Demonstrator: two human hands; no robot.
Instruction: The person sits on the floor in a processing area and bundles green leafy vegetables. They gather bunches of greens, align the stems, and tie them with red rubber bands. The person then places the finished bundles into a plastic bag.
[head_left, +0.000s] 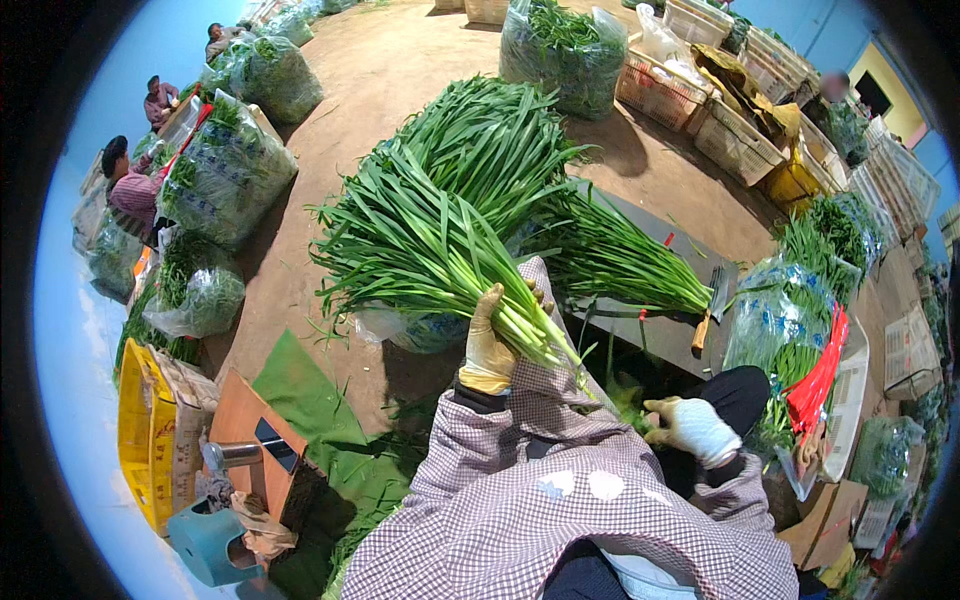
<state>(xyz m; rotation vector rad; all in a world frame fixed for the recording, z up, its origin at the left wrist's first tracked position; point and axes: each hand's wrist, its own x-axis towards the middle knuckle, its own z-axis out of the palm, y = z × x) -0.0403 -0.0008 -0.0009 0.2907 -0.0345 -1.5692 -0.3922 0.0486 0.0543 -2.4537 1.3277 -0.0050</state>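
Observation:
My left hand (489, 346), in a yellowed work glove, is closed around the pale stalk ends of a bunch of garlic chives (442, 262). The leaves fan out to the far left over a larger heap of chives (480, 142). Low beside my right knee is my right hand (690, 427), also gloved. Blurred green leaf scraps (624, 394) are at its fingertips; whether it grips them cannot be made out. A second bunch of chives (630, 259) lies on a dark board (675, 346), its stalk ends by a knife with a wooden handle (701, 330).
Red ties (817, 375) hang by a plastic bag of greens (772, 315) on my right. At left stand a wooden box (244, 420) with a phone (276, 445) and metal cup (232, 455), a teal stool (206, 544) and a yellow crate (146, 435). Other people (135, 180) sit farther off.

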